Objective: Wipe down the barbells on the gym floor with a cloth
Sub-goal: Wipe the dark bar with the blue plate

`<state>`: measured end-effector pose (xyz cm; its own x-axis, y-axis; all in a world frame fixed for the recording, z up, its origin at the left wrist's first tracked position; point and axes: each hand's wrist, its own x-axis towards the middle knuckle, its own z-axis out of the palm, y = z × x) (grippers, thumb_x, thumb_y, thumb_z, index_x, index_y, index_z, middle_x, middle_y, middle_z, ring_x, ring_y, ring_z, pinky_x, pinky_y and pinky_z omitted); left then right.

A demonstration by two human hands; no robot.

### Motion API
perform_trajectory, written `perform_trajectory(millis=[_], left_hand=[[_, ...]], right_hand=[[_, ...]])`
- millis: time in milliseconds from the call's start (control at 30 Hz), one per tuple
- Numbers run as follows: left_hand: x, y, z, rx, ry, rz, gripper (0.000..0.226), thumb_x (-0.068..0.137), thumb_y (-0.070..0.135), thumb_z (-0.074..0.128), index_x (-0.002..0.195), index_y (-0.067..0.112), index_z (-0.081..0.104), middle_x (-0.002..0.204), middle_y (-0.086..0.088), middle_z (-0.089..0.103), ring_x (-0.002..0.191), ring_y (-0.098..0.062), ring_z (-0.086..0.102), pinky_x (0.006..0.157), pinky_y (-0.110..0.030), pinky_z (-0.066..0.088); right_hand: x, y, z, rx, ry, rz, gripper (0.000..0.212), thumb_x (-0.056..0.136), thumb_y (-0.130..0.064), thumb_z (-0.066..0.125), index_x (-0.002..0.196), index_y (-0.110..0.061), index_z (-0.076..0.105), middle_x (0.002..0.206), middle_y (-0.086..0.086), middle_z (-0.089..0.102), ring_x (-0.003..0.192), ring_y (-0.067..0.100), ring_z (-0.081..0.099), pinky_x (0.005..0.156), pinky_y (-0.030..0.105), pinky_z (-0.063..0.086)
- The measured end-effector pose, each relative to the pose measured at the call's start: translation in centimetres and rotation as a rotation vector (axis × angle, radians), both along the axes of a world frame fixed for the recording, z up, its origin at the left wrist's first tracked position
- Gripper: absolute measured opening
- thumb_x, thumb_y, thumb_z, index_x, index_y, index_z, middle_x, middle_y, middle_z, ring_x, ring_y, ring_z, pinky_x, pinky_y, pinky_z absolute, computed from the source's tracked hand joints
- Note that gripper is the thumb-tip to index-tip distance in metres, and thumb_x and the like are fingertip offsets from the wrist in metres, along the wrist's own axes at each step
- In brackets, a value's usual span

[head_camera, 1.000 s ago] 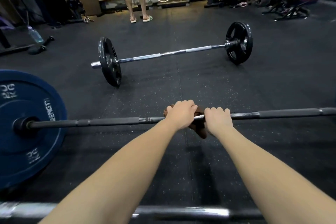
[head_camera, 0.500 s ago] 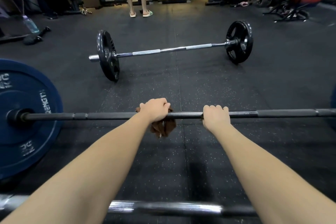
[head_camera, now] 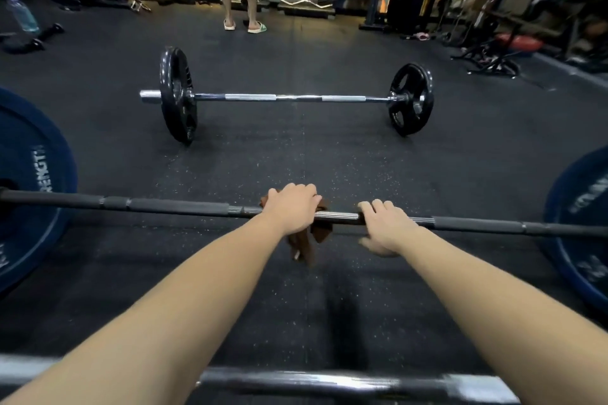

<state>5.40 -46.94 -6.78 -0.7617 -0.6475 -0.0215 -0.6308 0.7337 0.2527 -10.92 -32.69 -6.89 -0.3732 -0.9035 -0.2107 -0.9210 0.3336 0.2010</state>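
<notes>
On gym floor [head_camera: 296, 158], toward near edge: left hand [head_camera: 291, 209] grips brown cloth [head_camera: 320, 230] round barbell [head_camera: 171, 207]; right hand [head_camera: 386, 227] grips barbell alongside.

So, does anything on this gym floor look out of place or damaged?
Nothing stands out. The near barbell and far barbell lie level with plates on; the left hand holds the brown cloth round the near bar.

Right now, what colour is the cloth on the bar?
The cloth is brown, clearest in the head view.
</notes>
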Motion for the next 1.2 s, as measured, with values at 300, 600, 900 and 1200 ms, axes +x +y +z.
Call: perform_trajectory(millis=[300, 600, 900, 1200], left_hand=[[0.0, -0.6, -0.1, -0.011, -0.022, 0.049, 0.026, 0.109, 0.035, 0.028, 0.097, 0.021, 0.047, 0.113, -0.002, 0.065, 0.109, -0.027, 0.054, 0.091, -0.051, 0.037], [-1.2, -2.1, -1.7, -0.067, -0.069, 0.056, 0.032, 0.109, 0.037, 0.025, 0.099, 0.022, 0.052, 0.107, 0.002, 0.066, 0.105, -0.026, 0.058, 0.085, -0.045, 0.034], [-1.1, 1.8, 0.3, -0.076, -0.083, 0.195, 0.019, 0.109, 0.031, 0.032, 0.099, 0.024, 0.047, 0.116, 0.001, 0.064, 0.116, -0.026, 0.052, 0.095, -0.054, 0.035], [-2.6, 3.7, 1.3, -0.085, -0.248, 0.273, 0.016, 0.109, 0.032, 0.031, 0.103, 0.025, 0.044, 0.126, -0.001, 0.064, 0.123, -0.025, 0.05, 0.1, -0.054, 0.035]], right_hand=[[-5.6, 5.0, 2.9, 0.075, -0.049, -0.07, 0.052, 0.1, -0.054, 0.052, 0.138, -0.02, 0.04, 0.138, 0.003, 0.051, 0.124, 0.027, 0.053, 0.098, 0.042, 0.046], [-4.4, 3.4, -2.2, -0.002, 0.306, -0.038, 0.039, 0.096, -0.013, 0.055, 0.13, -0.013, 0.037, 0.117, 0.005, 0.055, 0.103, 0.026, 0.058, 0.078, 0.035, 0.039], [-5.3, 2.7, 0.5, 0.06, 0.063, -0.038, 0.025, 0.107, -0.027, 0.048, 0.128, -0.016, 0.041, 0.124, 0.006, 0.056, 0.114, 0.03, 0.057, 0.077, 0.037, 0.037], [-11.9, 9.3, 1.1, -0.074, -0.161, -0.078, 0.043, 0.1, -0.05, 0.054, 0.13, -0.019, 0.051, 0.13, 0.004, 0.061, 0.12, 0.028, 0.058, 0.101, 0.038, 0.043]])
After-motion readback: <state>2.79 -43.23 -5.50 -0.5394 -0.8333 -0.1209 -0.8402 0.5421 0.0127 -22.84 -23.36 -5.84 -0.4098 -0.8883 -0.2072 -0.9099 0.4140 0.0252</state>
